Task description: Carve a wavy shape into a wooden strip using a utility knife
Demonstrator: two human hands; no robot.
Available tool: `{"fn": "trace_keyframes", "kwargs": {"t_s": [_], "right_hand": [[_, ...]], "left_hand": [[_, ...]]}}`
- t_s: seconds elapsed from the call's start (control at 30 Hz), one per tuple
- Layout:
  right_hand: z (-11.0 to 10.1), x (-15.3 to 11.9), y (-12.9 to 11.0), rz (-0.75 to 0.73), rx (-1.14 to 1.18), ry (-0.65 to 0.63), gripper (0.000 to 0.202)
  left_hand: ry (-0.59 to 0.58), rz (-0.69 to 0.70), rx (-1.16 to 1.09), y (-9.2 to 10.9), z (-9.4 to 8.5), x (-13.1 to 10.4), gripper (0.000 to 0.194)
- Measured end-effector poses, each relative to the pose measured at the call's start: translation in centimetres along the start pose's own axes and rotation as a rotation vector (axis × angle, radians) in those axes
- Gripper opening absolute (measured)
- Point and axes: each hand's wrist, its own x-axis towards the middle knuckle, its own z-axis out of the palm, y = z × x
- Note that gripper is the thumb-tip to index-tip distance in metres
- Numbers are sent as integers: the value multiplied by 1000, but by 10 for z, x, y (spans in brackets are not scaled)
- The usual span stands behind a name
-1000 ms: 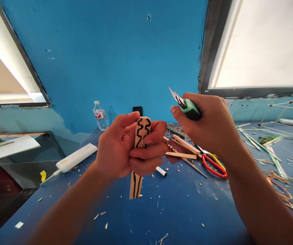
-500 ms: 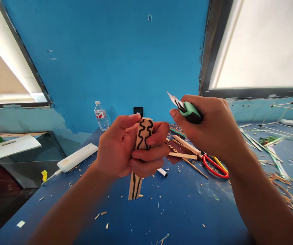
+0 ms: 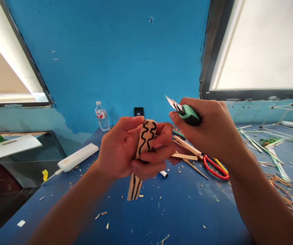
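Observation:
My left hand (image 3: pixel 126 149) is closed around a flat strip of wood (image 3: pixel 146 139) marked with wavy black lines. The strip's rounded top rises above my fingers, and its lower end with straighter lines sticks out beneath my palm. To the right, my right hand (image 3: pixel 210 122) grips a utility knife (image 3: pixel 191 115) with a green and black handle. Its blade is out and points up and left, apart from the wood. Behind my left hand, part of a white marker-like stick (image 3: pixel 164 174) shows on the table.
Red-handled scissors (image 3: pixel 216 168) lie beside wooden sticks (image 3: pixel 187 146) on the blue table (image 3: pixel 174 211). A water bottle (image 3: pixel 102 117) and a dark phone-like object (image 3: pixel 138 111) stand by the wall. A white glue gun-like tool (image 3: pixel 78 157) lies left; shavings and a thin stick frame (image 3: pixel 289 119) sit right.
The strip of wood has tilted slightly, its top moving right, and the fingers of my left hand have shifted on it. The knife has moved slightly left and down.

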Motion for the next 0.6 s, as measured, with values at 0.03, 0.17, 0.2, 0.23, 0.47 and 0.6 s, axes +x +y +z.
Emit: {"fn": "trace_keyframes", "kwargs": {"t_s": [0.03, 0.17, 0.2, 0.23, 0.47, 0.6], "right_hand": [[0, 0, 0, -1, 1, -2, 41], [-1, -1, 2, -10, 16, -11, 38], [-1, -1, 2, -11, 20, -12, 38], [-1, -1, 2, -12, 21, -13, 38], [-4, -2, -3, -31, 11, 15, 39], [-9, -6, -8, -32, 44, 6, 37]], "left_hand": [[5, 9, -2, 0, 0, 0, 45], [36, 39, -8, 0, 1, -1, 33], [44, 44, -15, 0, 1, -1, 31], [52, 47, -22, 0, 1, -2, 30], [109, 181, -27, -1, 1, -3, 27], [118, 216, 1, -1, 2, -4, 28]]}}
